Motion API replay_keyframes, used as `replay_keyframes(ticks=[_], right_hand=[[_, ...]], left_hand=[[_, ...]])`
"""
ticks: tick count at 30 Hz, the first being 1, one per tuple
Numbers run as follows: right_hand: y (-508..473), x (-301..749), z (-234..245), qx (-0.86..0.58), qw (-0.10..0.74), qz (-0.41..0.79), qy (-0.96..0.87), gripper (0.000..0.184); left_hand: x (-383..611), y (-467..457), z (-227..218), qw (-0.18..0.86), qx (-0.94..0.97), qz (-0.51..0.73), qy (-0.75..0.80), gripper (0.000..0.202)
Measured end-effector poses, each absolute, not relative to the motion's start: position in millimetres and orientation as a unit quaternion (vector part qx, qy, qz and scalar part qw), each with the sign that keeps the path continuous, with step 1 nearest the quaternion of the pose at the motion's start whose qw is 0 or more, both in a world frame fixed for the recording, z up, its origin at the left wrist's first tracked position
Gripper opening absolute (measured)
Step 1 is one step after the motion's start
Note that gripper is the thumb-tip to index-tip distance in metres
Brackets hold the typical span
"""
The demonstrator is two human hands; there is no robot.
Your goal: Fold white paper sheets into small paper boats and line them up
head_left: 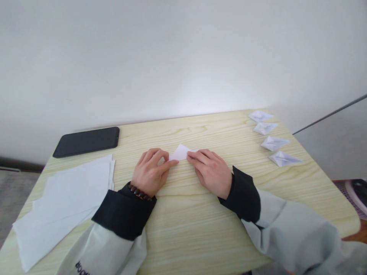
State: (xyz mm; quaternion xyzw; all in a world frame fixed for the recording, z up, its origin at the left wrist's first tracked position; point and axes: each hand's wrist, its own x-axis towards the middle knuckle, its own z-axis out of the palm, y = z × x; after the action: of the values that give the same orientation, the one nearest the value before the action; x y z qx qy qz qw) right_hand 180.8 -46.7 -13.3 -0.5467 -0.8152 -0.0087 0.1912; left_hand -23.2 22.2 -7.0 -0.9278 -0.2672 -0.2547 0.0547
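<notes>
A small folded piece of white paper (180, 152) lies at the middle of the table, its peak pointing toward the wall. My left hand (151, 170), with a dark beaded bracelet at the wrist, grips the paper's left end between thumb and curled fingers. On the opposite side, my right hand (210, 170) has its fingers together, pressing the right end. Parts of the paper are hidden under the fingers of both hands.
Loose white sheets (65, 202) overlap at the left of the wooden table (183, 236). Behind them lies a black phone (87, 142). Several folded paper shapes (275, 143) form a column at the right edge. A white wall (183, 57) rises behind the table.
</notes>
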Motion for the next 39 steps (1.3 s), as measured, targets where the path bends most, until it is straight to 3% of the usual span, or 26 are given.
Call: replay_keyframes(ticks=[29,35,39], right_hand=[[-47,181,-14,-0.546,0.210,0.006,-0.811,0.030],[-46,181,-16,-0.545,0.223,0.003,-0.808,0.029],[-44,182,-19,-0.540,0.251,0.019,-0.803,0.028]], left_hand=[[-53,19,-7,0.069,-0.918,-0.271,-0.281,0.019],[-39,18,-10,0.052,-0.882,-0.305,-0.355,0.013],[-16,22,-12,0.012,-0.866,-0.248,-0.435,0.037]])
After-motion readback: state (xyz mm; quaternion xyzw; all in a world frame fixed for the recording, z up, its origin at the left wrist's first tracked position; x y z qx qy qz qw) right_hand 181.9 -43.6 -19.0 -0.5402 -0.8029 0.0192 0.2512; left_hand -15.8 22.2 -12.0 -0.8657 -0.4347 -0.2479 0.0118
